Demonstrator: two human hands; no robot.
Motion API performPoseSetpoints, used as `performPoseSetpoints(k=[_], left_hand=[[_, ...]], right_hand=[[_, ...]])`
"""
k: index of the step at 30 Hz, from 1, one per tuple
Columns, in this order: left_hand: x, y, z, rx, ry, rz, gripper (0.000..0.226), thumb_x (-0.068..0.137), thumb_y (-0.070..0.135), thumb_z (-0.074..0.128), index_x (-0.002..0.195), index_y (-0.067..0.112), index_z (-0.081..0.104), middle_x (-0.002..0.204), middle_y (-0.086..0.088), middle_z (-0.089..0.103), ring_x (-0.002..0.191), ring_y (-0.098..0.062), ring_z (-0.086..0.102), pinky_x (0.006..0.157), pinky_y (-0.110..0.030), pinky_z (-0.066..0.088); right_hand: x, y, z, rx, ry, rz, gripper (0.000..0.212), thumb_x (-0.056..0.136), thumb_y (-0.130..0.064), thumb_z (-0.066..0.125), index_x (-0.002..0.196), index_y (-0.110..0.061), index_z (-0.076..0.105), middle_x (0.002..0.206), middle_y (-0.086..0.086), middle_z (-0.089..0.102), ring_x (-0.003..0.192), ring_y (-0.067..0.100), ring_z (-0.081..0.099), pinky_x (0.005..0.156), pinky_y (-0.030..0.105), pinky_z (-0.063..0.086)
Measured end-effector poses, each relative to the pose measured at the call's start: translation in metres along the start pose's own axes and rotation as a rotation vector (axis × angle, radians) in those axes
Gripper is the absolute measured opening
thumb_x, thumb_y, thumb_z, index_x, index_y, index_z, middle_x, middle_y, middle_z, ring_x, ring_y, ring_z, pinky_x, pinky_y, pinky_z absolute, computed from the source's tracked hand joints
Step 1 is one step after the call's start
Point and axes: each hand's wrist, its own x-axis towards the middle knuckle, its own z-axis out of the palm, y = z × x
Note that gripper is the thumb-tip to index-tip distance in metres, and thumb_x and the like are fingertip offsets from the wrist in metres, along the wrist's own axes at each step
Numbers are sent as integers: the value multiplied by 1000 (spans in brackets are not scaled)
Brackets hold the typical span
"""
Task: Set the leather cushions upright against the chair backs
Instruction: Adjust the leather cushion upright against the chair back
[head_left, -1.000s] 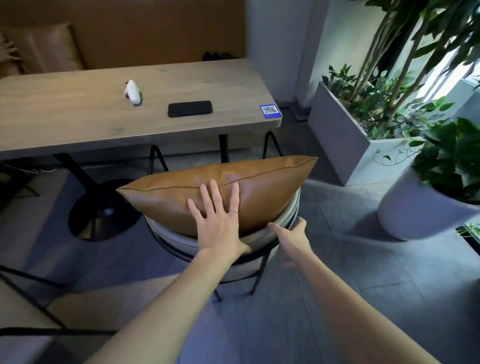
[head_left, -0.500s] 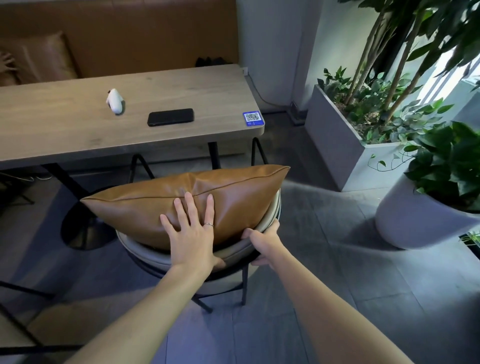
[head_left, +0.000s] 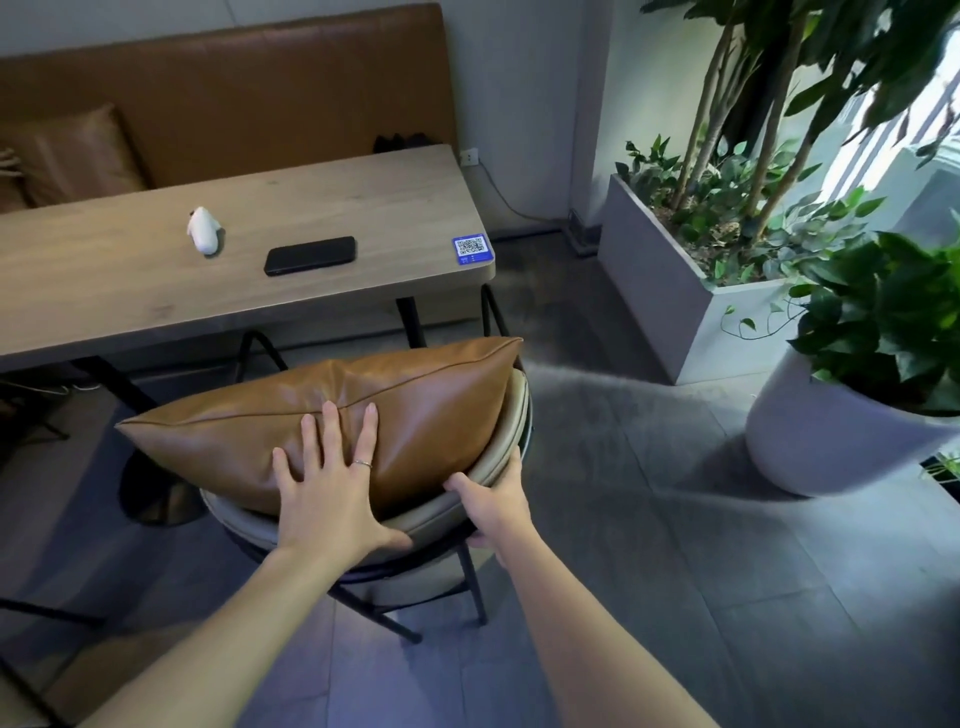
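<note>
Tan leather cushion (head_left: 332, 415) is standing on edge inside the chair back (head_left: 498, 457). I am pressing my left hand (head_left: 332, 488), fingers spread, flat against it; my right hand (head_left: 493, 506) is gripping the rim. Next: square it, then release.

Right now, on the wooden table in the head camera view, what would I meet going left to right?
White gadget → black phone → blue QR code sticker, which sits at the table corner on the right.
</note>
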Motion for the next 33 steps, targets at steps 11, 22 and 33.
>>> performPoseSetpoints(k=[11,22,33], left_hand=[[7,-12,-2,18,-1,-6,159,51,85,74,138,31,-48,163,-17,-31,152,-39,-19,120,-62,2],[-3,-5,-1,71,1,-47,155,57,83,73,143,28,-43,164,-19,-26,153,-41,-12,120,-63,7],[-50,-14,-39,-2,-102,48,90,93,49,61,161,23,9,167,-14,13,152,-35,15,117,-58,23]], right_hand=[[6,-3,8,7,-67,-15,117,76,-35,77,153,-45,-11,148,2,37,104,26,45,72,41,60],[-9,1,5,-428,10,-135,105,83,-67,59,158,-19,3,150,11,43,130,35,49,100,46,47],[-73,-2,-13,-960,87,-373,59,92,-55,47,140,-23,33,136,5,48,121,35,53,94,48,47]])
